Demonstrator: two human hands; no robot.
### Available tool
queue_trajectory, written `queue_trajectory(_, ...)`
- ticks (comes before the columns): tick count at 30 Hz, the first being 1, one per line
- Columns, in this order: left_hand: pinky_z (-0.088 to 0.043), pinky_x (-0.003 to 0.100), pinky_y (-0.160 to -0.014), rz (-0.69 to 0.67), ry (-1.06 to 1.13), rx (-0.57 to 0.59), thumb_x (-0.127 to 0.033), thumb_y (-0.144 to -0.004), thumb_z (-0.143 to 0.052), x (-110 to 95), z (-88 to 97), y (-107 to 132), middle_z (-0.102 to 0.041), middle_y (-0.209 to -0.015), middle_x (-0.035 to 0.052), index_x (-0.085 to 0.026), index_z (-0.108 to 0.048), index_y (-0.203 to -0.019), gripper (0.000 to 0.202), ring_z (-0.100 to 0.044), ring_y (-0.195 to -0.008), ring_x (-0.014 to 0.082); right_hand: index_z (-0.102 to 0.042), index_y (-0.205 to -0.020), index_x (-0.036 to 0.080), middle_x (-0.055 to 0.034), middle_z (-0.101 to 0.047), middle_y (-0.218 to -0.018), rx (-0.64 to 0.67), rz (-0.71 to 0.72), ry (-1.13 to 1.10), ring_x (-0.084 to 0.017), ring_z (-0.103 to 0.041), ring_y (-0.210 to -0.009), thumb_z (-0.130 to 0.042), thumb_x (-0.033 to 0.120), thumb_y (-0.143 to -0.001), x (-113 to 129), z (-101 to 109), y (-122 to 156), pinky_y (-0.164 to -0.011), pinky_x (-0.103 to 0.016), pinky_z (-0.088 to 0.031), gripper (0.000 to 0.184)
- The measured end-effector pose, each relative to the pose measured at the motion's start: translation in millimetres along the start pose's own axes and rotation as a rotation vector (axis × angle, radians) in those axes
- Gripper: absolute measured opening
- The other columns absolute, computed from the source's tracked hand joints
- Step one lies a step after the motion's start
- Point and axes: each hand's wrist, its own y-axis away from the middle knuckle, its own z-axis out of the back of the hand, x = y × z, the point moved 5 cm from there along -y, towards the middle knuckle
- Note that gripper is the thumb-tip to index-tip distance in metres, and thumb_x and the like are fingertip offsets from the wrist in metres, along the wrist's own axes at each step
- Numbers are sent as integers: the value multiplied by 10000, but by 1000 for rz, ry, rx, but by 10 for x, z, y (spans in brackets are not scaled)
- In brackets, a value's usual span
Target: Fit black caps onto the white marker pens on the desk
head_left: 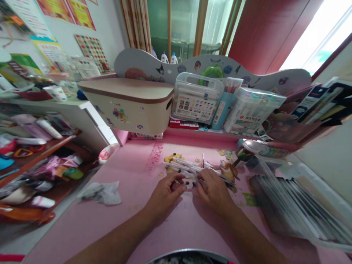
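Note:
My left hand [167, 191] rests low over the pink desk, its thumb and forefinger curled towards each other near a small black pen cap [187, 183]. What sits between those fingers is too small to make out. Close beside it, my right hand [213, 190] is closed, fingers bent down, and a thin white pen [203, 160] sticks out past its fingertips. Another black cap [194, 184] shows at the right thumb. Just beyond both hands lies a loose pile of clear-barrelled pens [187, 165], partly covered by the right fingers.
On the right, an open clear plastic box [324, 229] holds many dark-and-clear sticks. A crumpled tissue [103, 193] lies to the left. A round metal-rimmed container [189, 250] stands at the front edge. Behind, a shelf carries a cream lidded bin [132, 110] and marker cases [196, 99].

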Motion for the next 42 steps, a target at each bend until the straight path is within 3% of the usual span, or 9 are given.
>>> queue_trajectory(2, -374, 205, -509, 147, 276, 74, -354, -762, -743, 114, -81, 18, -643, -855, 21, -224, -678, -1045, 318, -562, -662, 133, -615, -926, 185, -59, -665, -897, 68, 71, -90, -194, -587, -847, -496, 112, -843, 98, -87, 37, -767, -289, -422, 163)
queue_trajectory(5, -348, 185, -469, 185, 451, 100, -434, -747, -765, 195, -116, 0, -615, -654, -7, -171, -668, -939, 340, -516, -518, 90, -618, -1072, 198, -51, -699, -994, 158, 151, -201, -178, -612, -881, -506, 143, -883, 189, -166, 85, -776, -269, -425, 228)
queue_trajectory(9, -438, 207, -457, 207, 446, 8, -552, -788, -686, 219, -16, -56, -687, -638, 43, -152, -619, -869, 414, -597, -488, 126, -626, -814, 193, -35, -655, -812, 72, 32, -123, -168, -577, -786, -464, 166, -930, 40, -72, 48, -732, -268, -402, 201)
queue_trajectory(12, -465, 209, -436, 270, 452, -39, -581, -804, -649, 213, 35, -69, -715, -651, 66, -157, -590, -873, 434, -642, -483, 147, -651, -808, 179, -74, -638, -881, -16, -118, 111, -202, -565, -870, -471, 156, -917, -158, 14, -19, -788, -301, -396, 212)
queue_trajectory(19, -472, 200, -417, 294, 475, -28, -540, -759, -717, 184, -19, -36, -726, -671, 41, -190, -515, -916, 434, -663, -481, 152, -702, -916, 191, -100, -643, -1005, 218, -250, 341, -244, -567, -999, -548, 213, -915, -292, -115, -96, -843, -332, -402, 156)
queue_trajectory(29, -467, 185, -405, 283, 513, 20, -425, -689, -804, 202, -20, -49, -732, -697, 40, -189, -492, -925, 457, -666, -487, 148, -681, -865, 176, -91, -664, -963, 229, -294, 305, -213, -616, -919, -510, 174, -883, -261, -118, -72, -742, -292, -398, 172)
queue_trajectory(36, -489, 162, -417, 301, 580, -30, -357, -795, -742, 191, 25, -56, -741, -718, 53, -181, -505, -951, 334, -689, -519, 140, -562, -690, 188, -6, -583, -706, 45, -295, -240, -145, -540, -665, -533, 111, -726, -356, -131, -28, -619, -255, -395, 89)
queue_trajectory(39, -517, 155, -447, 333, 635, -61, -290, -873, -670, 177, 49, -62, -752, -753, 80, -156, -536, -1023, 242, -700, -545, 129, -543, -741, 200, 31, -554, -641, -3, -399, -687, -121, -525, -568, -570, 172, -728, -391, -214, -3, -530, -226, -406, 40)
queue_trajectory(42, -522, 157, -445, 356, 690, -63, -241, -927, -599, 156, 49, -69, -757, -782, 99, -140, -544, -1072, 185, -704, -549, 131, -555, -893, 216, 45, -601, -675, -90, -479, -1091, -104, -537, -498, -672, 258, -714, -322, -201, 6, -461, -211, -437, 218)
